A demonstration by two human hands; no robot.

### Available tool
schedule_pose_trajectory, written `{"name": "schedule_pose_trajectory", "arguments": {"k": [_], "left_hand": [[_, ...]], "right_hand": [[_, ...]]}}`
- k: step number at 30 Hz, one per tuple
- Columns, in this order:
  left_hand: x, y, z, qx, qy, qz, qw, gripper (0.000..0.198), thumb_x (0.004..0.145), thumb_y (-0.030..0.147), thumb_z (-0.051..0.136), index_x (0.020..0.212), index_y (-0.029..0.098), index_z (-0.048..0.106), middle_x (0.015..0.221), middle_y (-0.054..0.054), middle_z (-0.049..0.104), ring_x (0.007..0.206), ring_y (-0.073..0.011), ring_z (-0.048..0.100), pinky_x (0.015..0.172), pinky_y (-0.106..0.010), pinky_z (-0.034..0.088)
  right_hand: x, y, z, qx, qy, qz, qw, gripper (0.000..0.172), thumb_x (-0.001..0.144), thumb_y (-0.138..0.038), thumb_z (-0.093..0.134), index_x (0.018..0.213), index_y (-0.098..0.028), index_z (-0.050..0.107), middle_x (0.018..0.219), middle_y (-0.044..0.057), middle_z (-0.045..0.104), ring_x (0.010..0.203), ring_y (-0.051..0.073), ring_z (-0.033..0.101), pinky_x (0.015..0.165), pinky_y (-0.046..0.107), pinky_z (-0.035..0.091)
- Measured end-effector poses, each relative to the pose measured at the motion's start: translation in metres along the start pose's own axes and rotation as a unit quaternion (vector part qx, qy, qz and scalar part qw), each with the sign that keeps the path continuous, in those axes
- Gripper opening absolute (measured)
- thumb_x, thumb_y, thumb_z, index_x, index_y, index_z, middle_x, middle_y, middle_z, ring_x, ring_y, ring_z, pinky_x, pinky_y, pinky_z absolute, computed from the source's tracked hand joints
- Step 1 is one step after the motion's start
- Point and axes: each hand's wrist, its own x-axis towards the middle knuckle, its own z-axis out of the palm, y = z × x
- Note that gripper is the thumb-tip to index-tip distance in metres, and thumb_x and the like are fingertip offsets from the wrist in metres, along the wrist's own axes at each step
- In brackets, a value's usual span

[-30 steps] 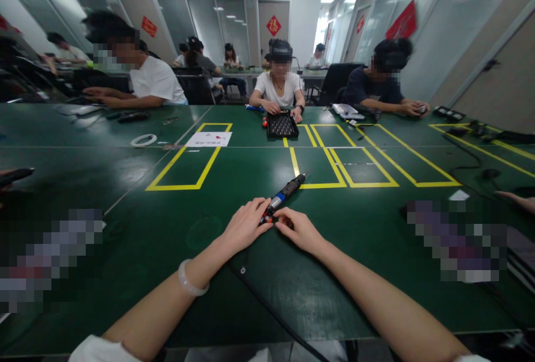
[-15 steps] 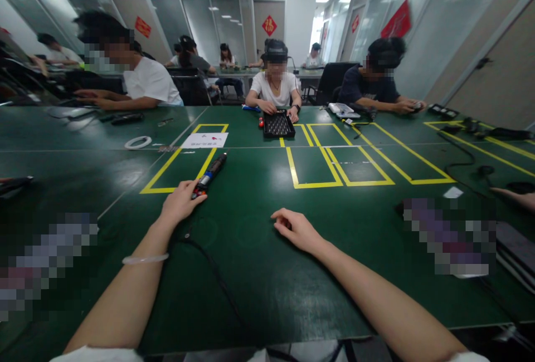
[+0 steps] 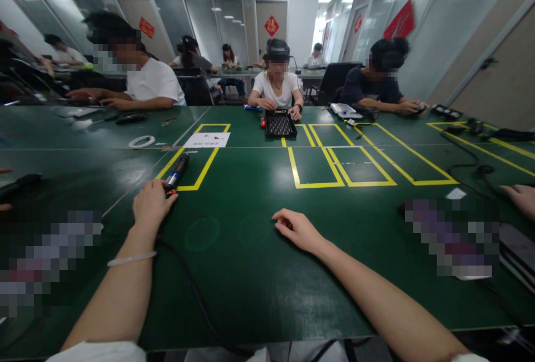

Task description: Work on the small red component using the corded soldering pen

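Observation:
My left hand (image 3: 152, 206) is closed around the rear end of a dark, pen-like power tool, apparently an electric screwdriver (image 3: 178, 172). It has a blue and silver band and a bit of orange near my fingers, and its far end points forward and slightly right. A black cable (image 3: 186, 270) trails from beside my wrist toward the table's near edge. My right hand (image 3: 300, 231) rests on the green table (image 3: 242, 284), fingers loosely curled in, with nothing visible in them.
Yellow tape rectangles (image 3: 320, 185) mark the table. A printed white sheet (image 3: 207, 140) and white ring (image 3: 141, 142) lie ahead on the left. Opposite, a person (image 3: 276, 86) works at a black tray (image 3: 281, 126). Blurred-out objects flank my arms, and another person's hand (image 3: 522, 197) shows at right.
My left hand has moved left across the table with the electric screwdriver, which now lies over the left tape rectangle. The right hand has stayed put. Another person's fingers now show at the left edge.

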Motion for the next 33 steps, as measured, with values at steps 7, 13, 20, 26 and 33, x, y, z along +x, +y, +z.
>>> {"name": "schedule_pose_trajectory", "arguments": {"k": [7,13,20,26,33], "left_hand": [[-0.008,0.020,-0.017,-0.003,0.028,-0.028,0.999,0.039,0.091,0.041,0.038,0.103,0.011,0.059,0.108,-0.017,0.059,0.096,-0.0330,0.057,0.079,-0.044,0.047],[-0.023,0.088,-0.025,-0.407,-0.089,0.102,0.903,0.041,0.087,0.046,0.045,0.111,0.015,0.058,0.103,-0.009,0.067,0.094,-0.0232,0.063,0.086,-0.035,0.048],[-0.088,0.177,-0.054,-0.543,-0.374,0.274,0.700,0.048,0.088,0.041,0.051,0.131,0.019,0.053,0.102,-0.006,0.065,0.093,-0.0179,0.059,0.087,-0.032,0.045],[-0.106,0.188,-0.057,-0.546,-0.412,0.300,0.665,0.052,0.091,0.040,0.049,0.138,0.020,0.043,0.087,-0.002,0.060,0.082,-0.0152,0.056,0.078,-0.028,0.044],[-0.114,0.194,-0.071,-0.501,-0.298,0.345,0.736,0.036,0.088,0.039,0.055,0.117,0.019,0.051,0.100,-0.004,0.064,0.088,-0.0160,0.059,0.079,-0.027,0.045]], "right_hand": [[0.000,0.003,0.001,-0.001,-0.002,-0.002,1.000,0.016,0.090,-0.020,0.054,0.104,-0.018,0.060,0.079,0.000,0.062,0.069,0.013,0.057,0.065,0.023,0.042],[0.001,0.000,0.001,-0.003,-0.005,0.004,1.000,0.016,0.090,-0.020,0.054,0.104,-0.018,0.060,0.079,0.000,0.061,0.068,0.012,0.057,0.065,0.022,0.042],[0.000,-0.005,0.003,0.015,-0.017,-0.020,1.000,0.036,0.089,-0.019,0.056,0.124,-0.022,0.049,0.084,-0.001,0.061,0.069,0.012,0.056,0.067,0.023,0.044],[0.000,-0.011,0.004,0.004,-0.038,-0.054,0.998,0.012,0.089,-0.022,0.058,0.100,-0.019,0.062,0.087,0.002,0.062,0.072,0.013,0.055,0.068,0.024,0.042],[0.003,-0.004,0.006,0.211,-0.021,0.071,0.975,0.027,0.093,-0.041,0.052,0.091,-0.015,0.058,0.067,0.000,0.060,0.061,0.012,0.057,0.061,0.023,0.045]]}}
